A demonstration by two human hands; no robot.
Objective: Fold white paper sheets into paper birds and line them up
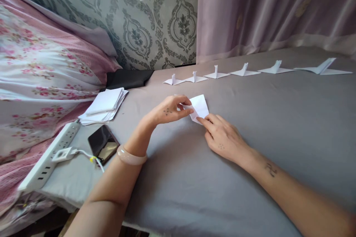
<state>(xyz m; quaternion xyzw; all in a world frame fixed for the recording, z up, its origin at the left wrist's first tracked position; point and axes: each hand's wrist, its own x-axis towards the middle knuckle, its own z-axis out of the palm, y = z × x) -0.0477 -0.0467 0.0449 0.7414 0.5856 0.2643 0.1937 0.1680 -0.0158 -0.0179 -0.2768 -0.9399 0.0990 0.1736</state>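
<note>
A partly folded sheet of white paper (200, 105) lies on the grey cloth in front of me. My left hand (172, 110) pinches its left edge between thumb and fingers. From the right, my right hand (222, 133) touches the paper's lower edge with an outstretched index finger, pressing it against the cloth; its other fingers are loosely bent. Creases show on the near left part of the paper. Behind it stands a row of several folded white paper pieces (216, 73), each with an upright part rising from a flat base.
At the left lies a stack of white paper sheets (104, 103), near a black flat item (128, 77). Closer to me are a phone (103, 143) and a white power strip (50, 159) with a charger (64, 154) and cable. A pink curtain (267, 11) hangs behind.
</note>
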